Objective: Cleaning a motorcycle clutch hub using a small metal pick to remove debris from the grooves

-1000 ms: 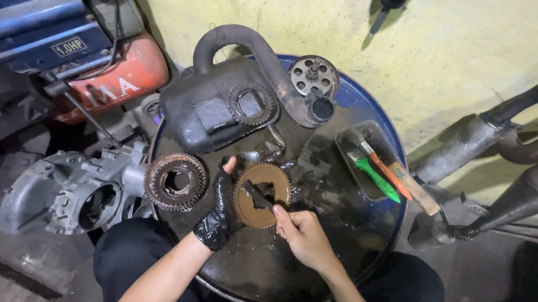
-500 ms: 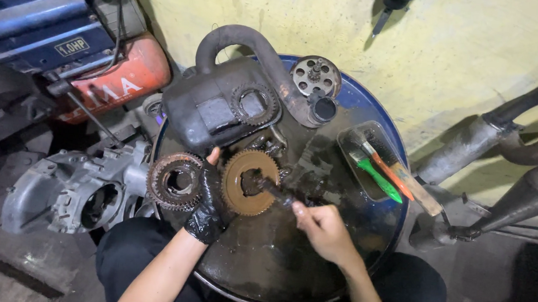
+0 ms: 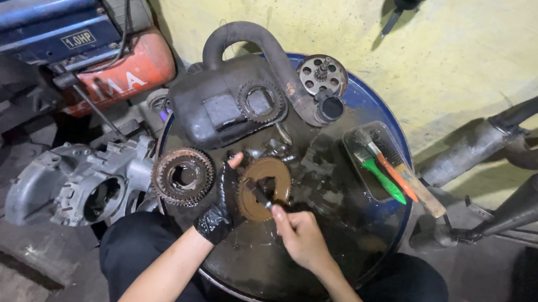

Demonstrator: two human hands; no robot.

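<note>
While the blue drum (image 3: 373, 108) bore a black exhaust muffler (image 3: 221, 107) and a toothed gear (image 3: 183, 175) on its oily top, the gloved left hand (image 3: 218, 207) steadied a brown gear disc (image 3: 265, 188) at centre, and the bare right hand (image 3: 301, 235) closed around a small brush (image 3: 258, 191) pressed onto it.

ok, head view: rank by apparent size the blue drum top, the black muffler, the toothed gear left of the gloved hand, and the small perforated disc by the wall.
1. blue drum top
2. black muffler
3. toothed gear
4. perforated disc

All lie on the drum at similar camera distance, so the order looks firm.
</note>
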